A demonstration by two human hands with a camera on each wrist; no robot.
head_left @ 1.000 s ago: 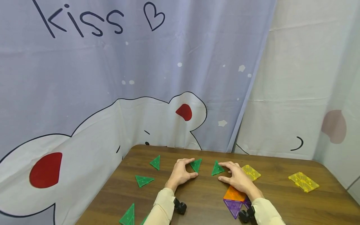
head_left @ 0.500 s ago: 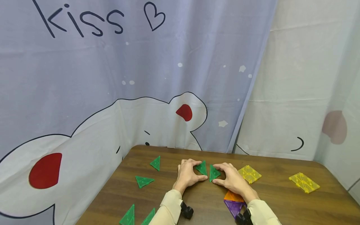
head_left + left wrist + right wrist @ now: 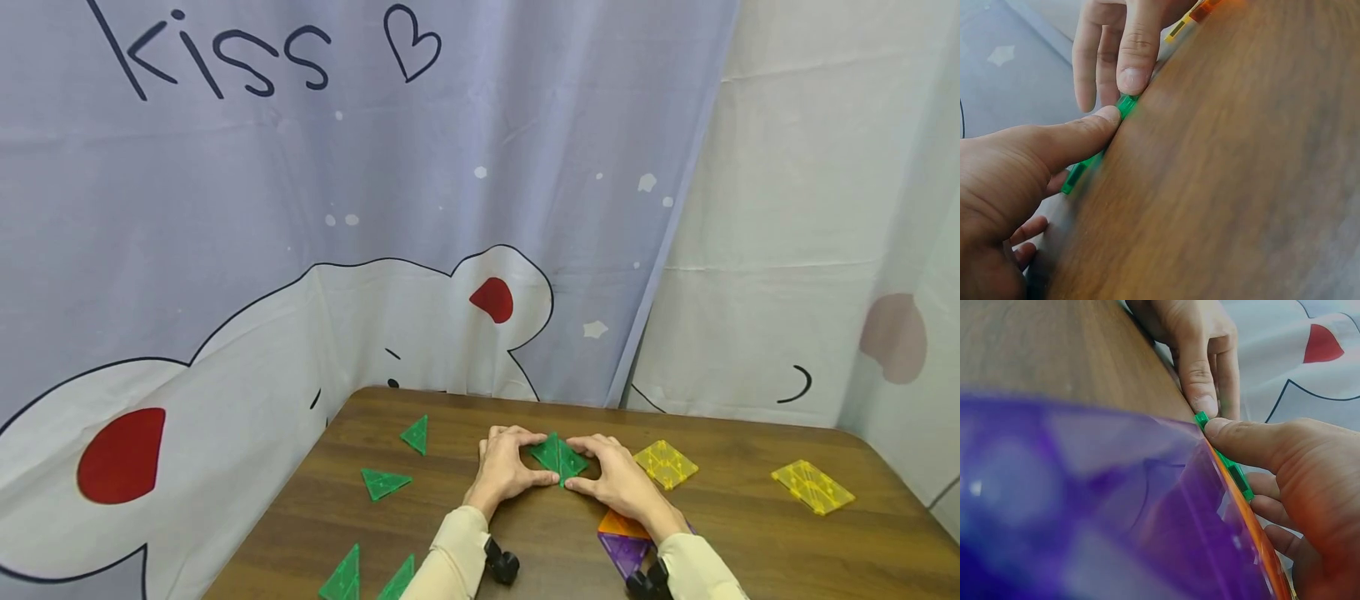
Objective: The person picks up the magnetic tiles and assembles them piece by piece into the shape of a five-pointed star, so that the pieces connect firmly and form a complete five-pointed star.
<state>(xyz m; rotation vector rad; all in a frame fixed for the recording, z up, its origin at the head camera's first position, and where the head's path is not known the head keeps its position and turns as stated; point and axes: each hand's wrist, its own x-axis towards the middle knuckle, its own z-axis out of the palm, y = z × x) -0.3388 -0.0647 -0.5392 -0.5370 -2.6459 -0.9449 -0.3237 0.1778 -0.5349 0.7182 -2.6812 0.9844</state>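
Note:
Two green triangular magnetic tiles lie flat with their long edges meeting, the left tile (image 3: 546,452) and the right tile (image 3: 572,461). My left hand (image 3: 504,465) pinches the left tile between thumb and fingers. On the other side, my right hand (image 3: 618,475) grips the right tile the same way. Both thumbs sit close together at the near corner, as the left wrist view shows with the green edge (image 3: 1127,106) between them. Under my right forearm, an orange tile (image 3: 624,524) adjoins a purple tile (image 3: 626,552); the arm covers part of them.
Yellow diamond-shaped pieces lie at the right, one nearer (image 3: 666,464) and one farther (image 3: 813,487). More green triangles rest at the left: the back one (image 3: 416,435), a middle one (image 3: 385,482), and two in front (image 3: 343,573). A printed curtain (image 3: 375,208) hangs behind the wooden table (image 3: 750,550).
My hands have come together, sliding the two green triangles toward each other until their edges meet. The left hand moved right and the right hand slightly left.

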